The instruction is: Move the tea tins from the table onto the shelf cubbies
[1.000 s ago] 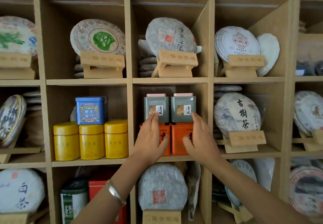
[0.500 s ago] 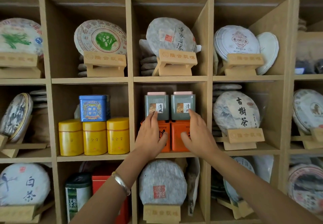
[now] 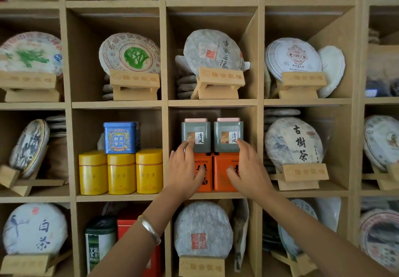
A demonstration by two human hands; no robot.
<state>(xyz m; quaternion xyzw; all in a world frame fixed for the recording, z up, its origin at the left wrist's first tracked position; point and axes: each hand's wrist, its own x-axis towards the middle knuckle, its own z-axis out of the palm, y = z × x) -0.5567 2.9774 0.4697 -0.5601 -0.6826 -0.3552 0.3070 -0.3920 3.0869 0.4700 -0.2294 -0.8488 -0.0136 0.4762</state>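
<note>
Two grey-green tea tins, the left tin (image 3: 196, 135) and the right tin (image 3: 228, 135), stand side by side on two orange tins, one on the left (image 3: 206, 162) and one on the right (image 3: 222, 164), in the middle cubby (image 3: 216, 195). My left hand (image 3: 185, 173) lies flat against the left stack, fingertips on the grey tin's lower edge and thumb on the orange tin. In the same way, my right hand (image 3: 248, 173) lies on the right stack. The fingers of both hands are spread and wrap around nothing. A silver bangle (image 3: 149, 229) is on my left wrist.
The cubby to the left holds three yellow tins (image 3: 122, 173) with a blue tin (image 3: 121, 137) on top. Below it stand a green tin (image 3: 100, 244) and a red box (image 3: 129, 222). Round tea cakes on wooden stands (image 3: 221, 82) fill the surrounding cubbies.
Both hands have stayed against the two stacks in the middle cubby, with only small shifts of the fingers. The view has drifted slightly.
</note>
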